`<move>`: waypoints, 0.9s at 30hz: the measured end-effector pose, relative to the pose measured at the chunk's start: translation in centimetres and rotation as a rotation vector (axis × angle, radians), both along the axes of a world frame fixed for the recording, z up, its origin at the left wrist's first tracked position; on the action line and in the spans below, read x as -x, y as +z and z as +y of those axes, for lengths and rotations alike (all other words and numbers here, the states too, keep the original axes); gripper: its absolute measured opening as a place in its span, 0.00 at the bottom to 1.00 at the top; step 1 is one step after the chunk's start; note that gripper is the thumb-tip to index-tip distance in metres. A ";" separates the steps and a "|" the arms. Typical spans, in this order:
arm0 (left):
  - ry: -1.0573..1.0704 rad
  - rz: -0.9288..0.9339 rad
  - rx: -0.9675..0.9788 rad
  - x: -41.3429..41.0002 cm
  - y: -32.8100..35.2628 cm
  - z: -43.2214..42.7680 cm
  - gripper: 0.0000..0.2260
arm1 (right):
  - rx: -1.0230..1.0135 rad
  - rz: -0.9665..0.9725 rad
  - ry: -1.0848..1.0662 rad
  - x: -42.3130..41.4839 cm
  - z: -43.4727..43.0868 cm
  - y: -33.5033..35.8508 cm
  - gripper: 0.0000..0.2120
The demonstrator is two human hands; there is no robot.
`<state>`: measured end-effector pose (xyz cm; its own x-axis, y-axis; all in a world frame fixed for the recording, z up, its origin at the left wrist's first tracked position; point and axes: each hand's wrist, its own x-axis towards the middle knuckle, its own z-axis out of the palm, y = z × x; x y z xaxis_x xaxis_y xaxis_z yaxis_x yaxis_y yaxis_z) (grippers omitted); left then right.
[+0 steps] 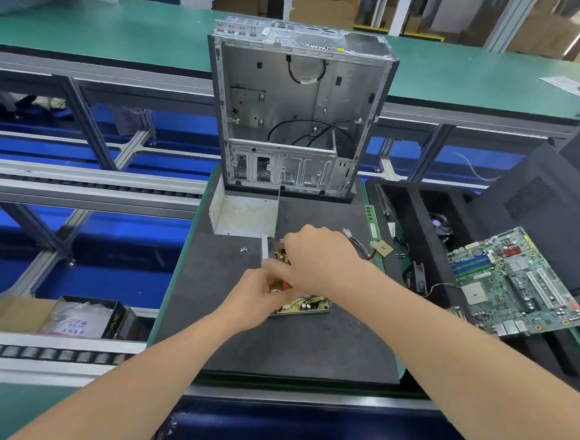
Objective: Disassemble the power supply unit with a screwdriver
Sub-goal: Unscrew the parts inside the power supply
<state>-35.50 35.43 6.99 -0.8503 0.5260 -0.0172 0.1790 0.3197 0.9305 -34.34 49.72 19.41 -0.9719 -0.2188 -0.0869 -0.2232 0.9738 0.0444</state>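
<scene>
The opened power supply unit [303, 306] lies on the dark mat [220, 327], its circuit board with yellow parts showing under my hands. My right hand [318, 255] arches over the board with its fingers curled down round the screwdriver [288, 284]; only a bit of the orange-red handle shows. My left hand [256, 297] is curled at the unit's left edge and holds it, touching the right hand's fingers. The tool's tip is hidden. The unit's cable bundle [359, 246] trails off to the right.
The removed metal cover [243, 212] stands just behind the unit, with loose screws [243, 249] beside it. An empty computer case [295, 116] stands upright at the mat's far end. A memory stick [373, 224] and a motherboard [512, 280] lie to the right.
</scene>
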 end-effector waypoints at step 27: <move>0.031 -0.081 -0.063 0.4 0.5 -0.2 0.07 | 0.038 -0.011 -0.003 0.0 -0.2 0.2 0.14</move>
<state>-35.95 35.26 7.44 -0.8635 0.5015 -0.0540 0.0933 0.2641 0.9600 -34.31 49.50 19.62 -0.9716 -0.2192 -0.0891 -0.2205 0.9754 0.0053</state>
